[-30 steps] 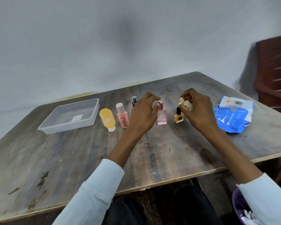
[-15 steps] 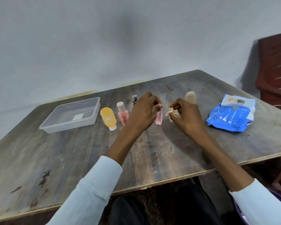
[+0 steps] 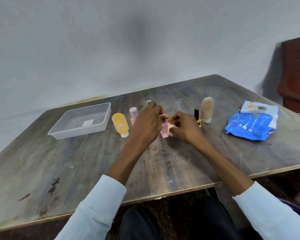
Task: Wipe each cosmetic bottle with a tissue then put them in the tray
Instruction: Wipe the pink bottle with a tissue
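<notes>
My left hand (image 3: 148, 122) pinches the cap of a small pink bottle (image 3: 164, 129) and holds it just above the table. My right hand (image 3: 184, 127) grips a crumpled tissue (image 3: 171, 128) and presses it against the bottle's right side. Still on the table stand an orange tube (image 3: 120, 124), a pink bottle with a white cap (image 3: 133, 113), a small dark-capped bottle (image 3: 148, 102) mostly hidden behind my left hand, a yellow nail polish with a black cap (image 3: 197, 116) and a beige tube (image 3: 207, 109). The clear plastic tray (image 3: 100, 126) lies at the left.
A blue pack of wipes (image 3: 251, 122) lies on the right side of the wooden table (image 3: 76, 163). A dark red chair (image 3: 295, 80) stands past the table's right corner. A grey wall runs behind the table.
My left hand took the pink bottle by its cap and lifted it toward me. My right hand moved left with the tissue onto the bottle, uncovering the nail polish and beige tube.
</notes>
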